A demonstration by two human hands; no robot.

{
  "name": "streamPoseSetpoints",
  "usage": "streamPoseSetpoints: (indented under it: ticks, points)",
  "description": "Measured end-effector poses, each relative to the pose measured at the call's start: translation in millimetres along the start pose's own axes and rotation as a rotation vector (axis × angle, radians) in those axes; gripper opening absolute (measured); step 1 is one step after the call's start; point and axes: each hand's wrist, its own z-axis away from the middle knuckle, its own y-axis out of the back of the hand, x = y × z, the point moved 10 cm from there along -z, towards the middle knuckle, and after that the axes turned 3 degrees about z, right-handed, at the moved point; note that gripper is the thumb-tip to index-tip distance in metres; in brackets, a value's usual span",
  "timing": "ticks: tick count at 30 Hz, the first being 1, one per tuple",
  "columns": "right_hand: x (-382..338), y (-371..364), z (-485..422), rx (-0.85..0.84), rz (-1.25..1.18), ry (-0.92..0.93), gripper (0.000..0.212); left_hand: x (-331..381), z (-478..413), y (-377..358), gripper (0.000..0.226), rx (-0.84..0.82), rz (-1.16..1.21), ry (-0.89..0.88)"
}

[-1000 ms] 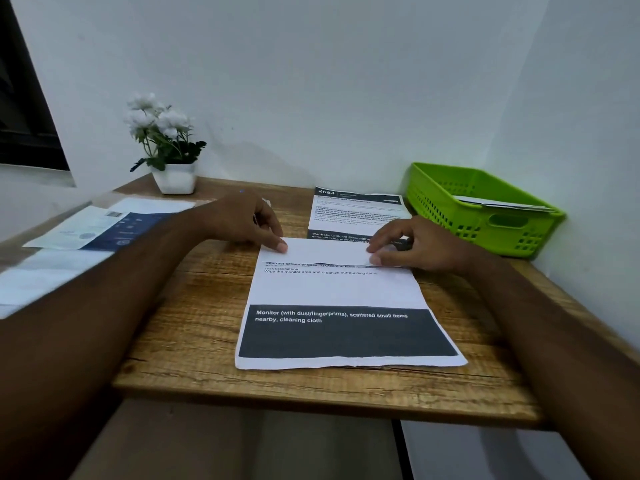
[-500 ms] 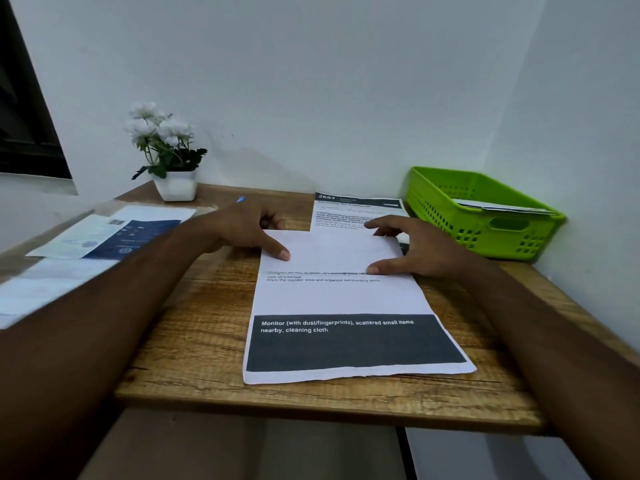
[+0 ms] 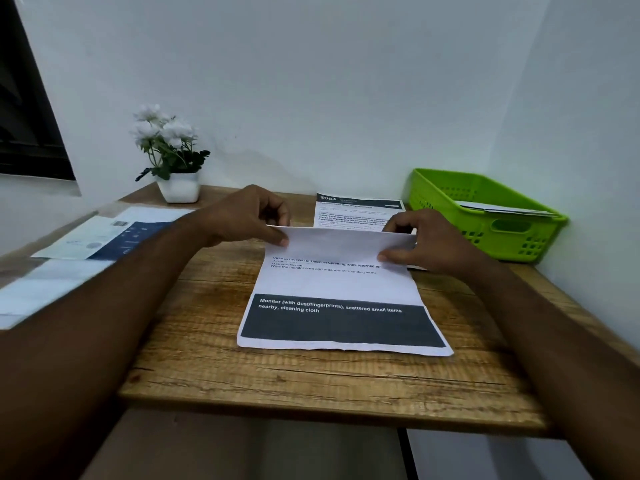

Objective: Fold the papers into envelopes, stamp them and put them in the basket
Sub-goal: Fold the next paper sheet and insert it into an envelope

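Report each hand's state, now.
Left hand: pinches the folded top edge of the paper, left corner.
Right hand: pinches the same edge, right corner.

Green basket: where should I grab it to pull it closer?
Hook fingers into the handle slot in the near end of the green basket, coming from the front. That slot faces you, and the basket's right side sits close to the wall.

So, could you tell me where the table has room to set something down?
Bare wood lies left of the folded paper, up to the leaflets, and along the front edge. Crowded: between the right hand and the basket.
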Motion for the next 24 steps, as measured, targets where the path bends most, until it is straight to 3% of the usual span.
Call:
streamPoseSetpoints:
  ticks: [5, 11, 18, 20, 22, 24]
  points:
    - [-8.8, -13.0, 0.9, -0.136, -0.069, 0.011, 0.018, -3.7, 3.4, -11.7, 0.037, -0.178, -0.055, 0.042]
    - [-10.6, -30.2, 4.3, -0.299, -0.07, -0.005, 0.022, -9.3, 9.1, -27.4, 0.022, -0.332, -0.127, 0.071]
    - [-13.5, -33.7, 6.1, -0.359, -0.071, -0.033, 0.021, -8.0, 17.5, -33.2, 0.046, -0.471, -0.139, 0.075]
    - [-15.8, -35.2, 7.8, -0.385, -0.114, -0.042, 0.034, -8.1, 17.5, -32.3, 0.049, -0.469, -0.148, 0.093]
    - [-14.1, -34.2, 8.6, -0.387, -0.158, -0.065, 0.053, -8.0, 14.6, -30.1, 0.034, -0.399, -0.14, 0.121]
    - [-13.9, -33.0, 8.8, -0.382, -0.182, -0.082, 0.057, -5.1, 9.3, -27.1, 0.014, -0.294, -0.164, 0.108]
